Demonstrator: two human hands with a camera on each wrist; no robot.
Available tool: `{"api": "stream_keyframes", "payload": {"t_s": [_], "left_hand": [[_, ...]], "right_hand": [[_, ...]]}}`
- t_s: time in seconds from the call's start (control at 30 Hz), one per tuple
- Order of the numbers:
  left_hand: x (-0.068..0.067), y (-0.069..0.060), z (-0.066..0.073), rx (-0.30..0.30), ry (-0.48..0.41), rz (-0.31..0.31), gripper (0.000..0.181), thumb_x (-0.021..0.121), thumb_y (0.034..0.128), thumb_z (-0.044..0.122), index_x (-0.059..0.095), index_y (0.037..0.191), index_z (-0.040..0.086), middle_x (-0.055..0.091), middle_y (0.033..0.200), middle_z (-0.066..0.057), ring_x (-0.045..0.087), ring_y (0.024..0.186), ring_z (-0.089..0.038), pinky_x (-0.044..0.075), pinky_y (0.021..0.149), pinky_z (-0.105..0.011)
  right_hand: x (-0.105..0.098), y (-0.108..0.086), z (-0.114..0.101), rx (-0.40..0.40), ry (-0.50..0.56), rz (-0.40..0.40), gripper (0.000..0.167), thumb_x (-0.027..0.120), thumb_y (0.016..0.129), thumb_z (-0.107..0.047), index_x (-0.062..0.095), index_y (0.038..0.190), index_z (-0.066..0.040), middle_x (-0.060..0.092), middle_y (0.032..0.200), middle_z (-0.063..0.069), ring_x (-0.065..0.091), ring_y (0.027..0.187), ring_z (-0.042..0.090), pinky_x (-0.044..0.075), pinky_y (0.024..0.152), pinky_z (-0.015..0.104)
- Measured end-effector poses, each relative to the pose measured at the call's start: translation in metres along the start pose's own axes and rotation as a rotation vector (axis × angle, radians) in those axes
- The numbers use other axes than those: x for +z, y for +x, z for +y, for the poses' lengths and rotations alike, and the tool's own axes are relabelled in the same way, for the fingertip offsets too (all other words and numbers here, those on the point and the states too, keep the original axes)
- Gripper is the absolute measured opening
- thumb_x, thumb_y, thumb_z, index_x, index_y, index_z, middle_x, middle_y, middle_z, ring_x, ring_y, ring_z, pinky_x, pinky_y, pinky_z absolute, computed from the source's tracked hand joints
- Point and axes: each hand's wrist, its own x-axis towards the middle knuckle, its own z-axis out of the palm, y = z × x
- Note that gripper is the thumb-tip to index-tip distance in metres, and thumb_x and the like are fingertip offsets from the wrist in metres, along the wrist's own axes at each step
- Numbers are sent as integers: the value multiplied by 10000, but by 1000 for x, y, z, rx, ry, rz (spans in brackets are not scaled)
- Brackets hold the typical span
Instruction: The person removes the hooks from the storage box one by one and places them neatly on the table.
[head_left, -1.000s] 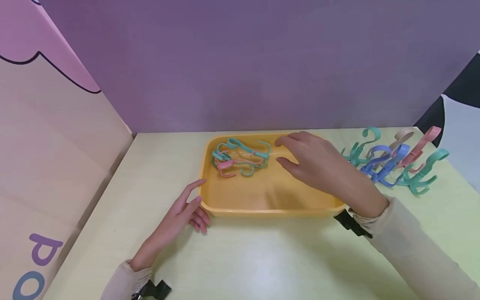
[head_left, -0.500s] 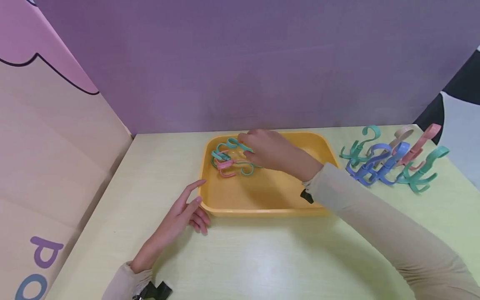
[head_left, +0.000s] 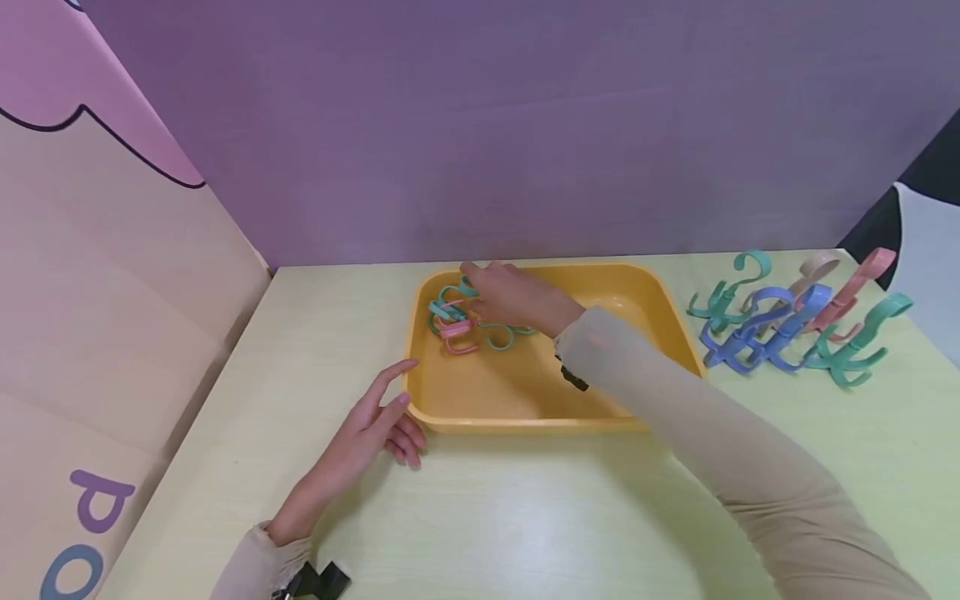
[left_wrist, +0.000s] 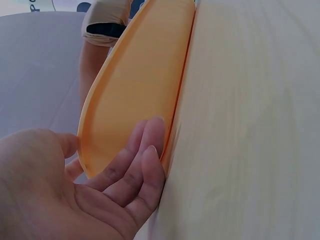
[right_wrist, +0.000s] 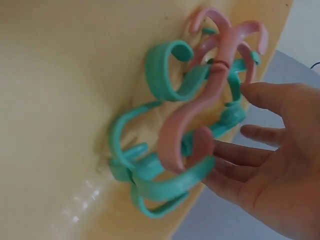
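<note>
My right hand (head_left: pixel 517 298) reaches into the yellow tray (head_left: pixel 540 425) over its far left part, above a cluster of plastic claw hooks. In the right wrist view its fingers are extended beside a pink claw hook (right_wrist: pixel 172 140) and teal claw hooks (right_wrist: pixel 172 187). The fingertips come close to them; contact cannot be told. Each hook has a curled top and several curved prongs, and they overlap one another. My left hand (head_left: pixel 367 433) lies at the tray's near left corner, index fingertip and thumb against the rim, other fingers loosely bent beneath.
To the tray's right, several claw hooks stand on the pale table (head_left: pixel 540 517): two blue claw hooks (head_left: pixel 802 317), a pink claw hook (head_left: pixel 855 287), a beige one behind, and teal claw hooks (head_left: pixel 851 354). A purple panel (head_left: pixel 525 125) rises behind the table.
My right hand has moved left across the tray, from its right half to the hooks in the far left part. The left hand stays at the rim.
</note>
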Motion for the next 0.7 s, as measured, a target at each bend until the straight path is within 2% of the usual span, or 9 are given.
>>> {"api": "stream_keyframes", "payload": {"t_s": [0.07,0.17,0.33,0.57,0.7], "left_hand": [[1,0,1,-3,4,1,488,375,1098,321,231,1562,276,689,813,-247,686,645,-391,588,602,-405],[2,0,2,-1,5,3,472,375,1098,319,245,1551,311,691,812,-243,687,642,-384,587,598,-400],[3,0,1,1,1,3,454,377,1098,316,259,1534,356,689,816,-248,687,640,-378,586,594,-393],[2,0,0,-3,9,6,460,373,1099,314,252,1542,338,690,812,-236,688,642,-371,587,596,-390],[1,1,0,-3,14,4,480,367,1100,317,232,1559,286,692,810,-231,689,643,-373,587,596,-394]], "right_hand": [[5,3,3,-1,55,-13,504,620,1000,-179,402,1421,-8,518,640,14,417,470,104,388,528,247],[10,5,7,-30,73,10,547,610,1008,-172,371,1478,-28,571,687,35,458,505,116,447,576,260],[12,4,8,-74,60,51,466,609,1006,-146,465,1436,-37,691,970,110,603,727,175,544,744,327],[2,2,10,-34,58,42,439,576,1026,-172,475,1436,-55,705,1072,116,646,775,184,539,810,346],[-5,-1,14,-49,87,82,423,616,1005,-169,518,1397,-43,671,1222,127,691,953,239,546,873,385]]}}
